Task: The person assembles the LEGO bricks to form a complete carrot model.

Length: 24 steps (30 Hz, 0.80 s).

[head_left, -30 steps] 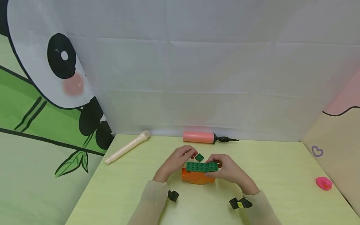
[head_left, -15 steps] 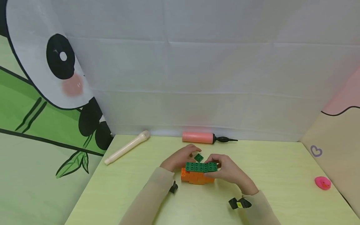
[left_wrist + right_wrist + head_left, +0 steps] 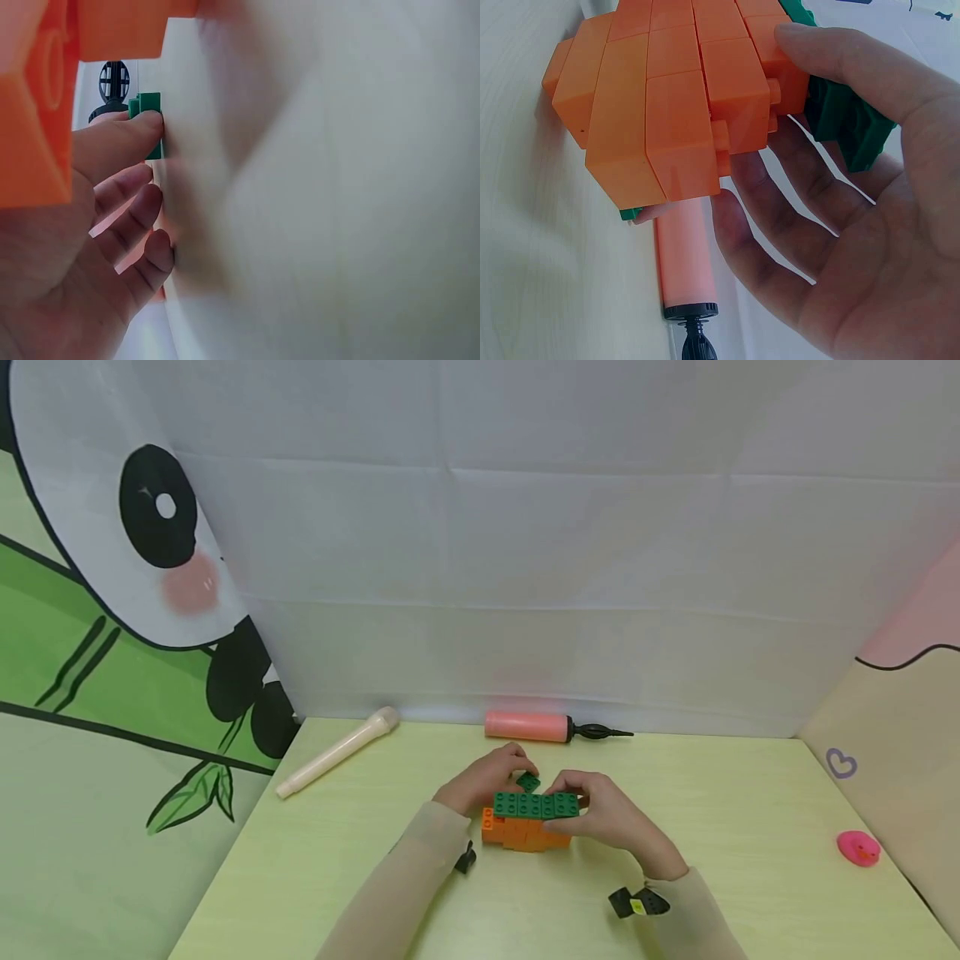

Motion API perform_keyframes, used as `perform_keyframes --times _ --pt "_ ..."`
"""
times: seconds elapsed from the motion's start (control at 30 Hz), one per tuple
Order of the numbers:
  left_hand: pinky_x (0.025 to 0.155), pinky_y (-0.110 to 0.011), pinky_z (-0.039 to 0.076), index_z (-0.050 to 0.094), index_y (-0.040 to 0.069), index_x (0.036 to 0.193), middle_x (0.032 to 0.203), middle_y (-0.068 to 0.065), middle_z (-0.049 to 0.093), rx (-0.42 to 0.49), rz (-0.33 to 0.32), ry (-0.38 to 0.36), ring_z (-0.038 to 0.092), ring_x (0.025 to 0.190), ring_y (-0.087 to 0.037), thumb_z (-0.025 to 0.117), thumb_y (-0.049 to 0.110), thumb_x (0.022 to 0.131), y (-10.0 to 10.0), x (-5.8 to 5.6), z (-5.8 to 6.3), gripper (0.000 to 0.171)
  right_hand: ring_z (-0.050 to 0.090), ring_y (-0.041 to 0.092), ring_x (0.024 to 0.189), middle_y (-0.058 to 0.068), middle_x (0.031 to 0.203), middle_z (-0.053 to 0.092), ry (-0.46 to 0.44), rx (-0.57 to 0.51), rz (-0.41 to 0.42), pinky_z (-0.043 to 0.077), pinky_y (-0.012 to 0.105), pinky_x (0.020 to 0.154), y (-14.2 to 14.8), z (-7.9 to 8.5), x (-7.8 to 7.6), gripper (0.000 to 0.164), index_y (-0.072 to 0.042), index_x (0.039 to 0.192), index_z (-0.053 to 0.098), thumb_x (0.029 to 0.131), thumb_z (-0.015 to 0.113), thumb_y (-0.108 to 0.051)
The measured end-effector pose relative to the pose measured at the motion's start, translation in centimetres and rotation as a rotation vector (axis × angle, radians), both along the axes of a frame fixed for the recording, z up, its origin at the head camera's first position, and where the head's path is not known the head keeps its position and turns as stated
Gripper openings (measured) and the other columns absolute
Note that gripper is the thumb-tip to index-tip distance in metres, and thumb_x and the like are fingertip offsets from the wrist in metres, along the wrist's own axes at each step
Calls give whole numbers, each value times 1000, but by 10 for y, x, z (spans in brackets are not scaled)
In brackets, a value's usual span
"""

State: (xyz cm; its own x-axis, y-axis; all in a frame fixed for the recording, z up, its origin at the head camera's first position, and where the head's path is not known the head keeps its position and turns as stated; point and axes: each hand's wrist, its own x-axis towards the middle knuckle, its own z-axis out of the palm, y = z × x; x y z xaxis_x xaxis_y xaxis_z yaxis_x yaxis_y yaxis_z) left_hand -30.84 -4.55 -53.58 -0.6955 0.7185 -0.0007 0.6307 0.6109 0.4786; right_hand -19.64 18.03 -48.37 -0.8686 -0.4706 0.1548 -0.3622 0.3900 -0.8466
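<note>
An assembly of orange toy bricks (image 3: 525,836) topped by a row of green bricks (image 3: 525,806) stands between the hands. My right hand (image 3: 613,817) grips its right end; in the right wrist view the thumb lies on the orange front (image 3: 676,112) and the fingers reach behind. Just behind the assembly, my left hand (image 3: 487,779) pinches a small green brick (image 3: 528,782) low at the tabletop. In the left wrist view the thumb presses this green brick (image 3: 151,102), while the other fingers curl loosely below it.
A pink hand pump (image 3: 528,727) with a black nozzle lies along the back edge of the table. To the left lies a cream-coloured stick (image 3: 337,753) with a rounded knob. A pink toy duck (image 3: 858,848) sits near the right edge. A white sheet (image 3: 525,568) hangs behind.
My left hand has shifted right and closed its fingers over the small green brick, after standing over it more loosely half a second ago. My right hand and the assembly stay in place.
</note>
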Motion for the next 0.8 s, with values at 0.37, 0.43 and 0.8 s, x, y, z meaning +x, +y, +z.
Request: perform_keyframes --times 0.37,0.43,0.8 --pt "97 -31 49 71 13 126 124 2 61 46 42 -46 56 104 -15 77 16 97 -5 -2 -2 30 60 17 87 -3 94 69 22 11 -5 51 34 73 2 0 1 24 -18 101 74 84 90 -23" --pt "94 -32 50 69 14 127 122 3 63 77 67 -73 57 99 -15 77 18 98 -8 -1 -2 31 60 17 86 -4 94 69 31 11 -5 51 34 73 2 0 1 24 -18 101 74 84 90 -22" --pt "86 -34 53 67 18 129 124 6 63 317 154 -136 60 99 -14 74 21 100 -29 18 5 30 61 17 87 -5 94 69 56 28 -16 54 39 75 4 -1 1 23 -20 101 74 84 90 -23"
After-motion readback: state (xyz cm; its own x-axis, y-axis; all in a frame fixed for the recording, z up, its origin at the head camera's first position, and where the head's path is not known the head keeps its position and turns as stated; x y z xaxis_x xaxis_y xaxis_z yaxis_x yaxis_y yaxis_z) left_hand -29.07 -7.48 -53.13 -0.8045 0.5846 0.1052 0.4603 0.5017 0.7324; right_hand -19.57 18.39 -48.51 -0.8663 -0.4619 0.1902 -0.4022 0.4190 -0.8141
